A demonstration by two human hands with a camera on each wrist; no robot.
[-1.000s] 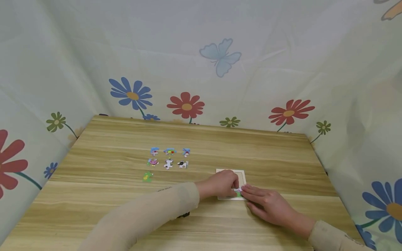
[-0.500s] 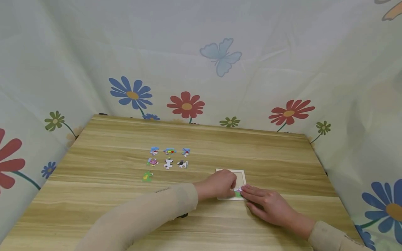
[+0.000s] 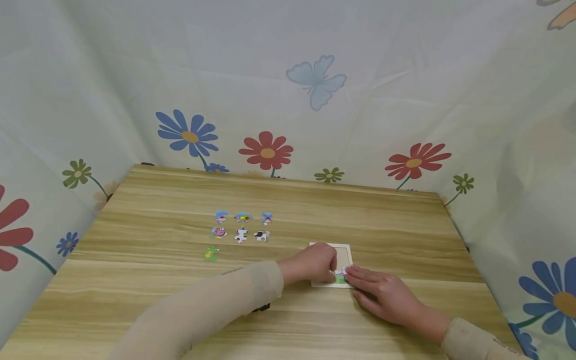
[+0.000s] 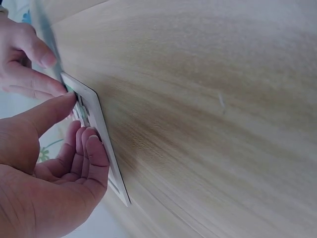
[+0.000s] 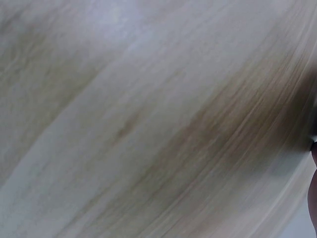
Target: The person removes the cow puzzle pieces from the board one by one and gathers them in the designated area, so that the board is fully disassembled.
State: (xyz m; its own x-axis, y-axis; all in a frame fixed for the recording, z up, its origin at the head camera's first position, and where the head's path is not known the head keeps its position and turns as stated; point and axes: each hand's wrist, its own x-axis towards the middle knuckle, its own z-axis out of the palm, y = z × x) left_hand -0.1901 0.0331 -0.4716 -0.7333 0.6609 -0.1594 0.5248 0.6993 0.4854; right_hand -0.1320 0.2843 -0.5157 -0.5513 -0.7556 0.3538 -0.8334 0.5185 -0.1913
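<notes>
A small square puzzle frame with a pale rim lies on the wooden table. Along its near side sit pieces with green and white print. My left hand reaches over the frame's left part with bent fingers, covering much of it. In the left wrist view, its thumb and curled fingertips close around a small puzzle piece low inside the frame. My right hand lays its straight fingers over the lower right corner of the frame. Only a sliver of a finger shows in the right wrist view.
Left of the frame, loose puzzle pieces lie in rows: a white piece, a black-and-white one, a pink one, a green one and several with blue. A flowered curtain stands behind the table.
My left hand has shifted slightly left over the frame, baring a bit more of the green pieces. My right hand stays in place.
</notes>
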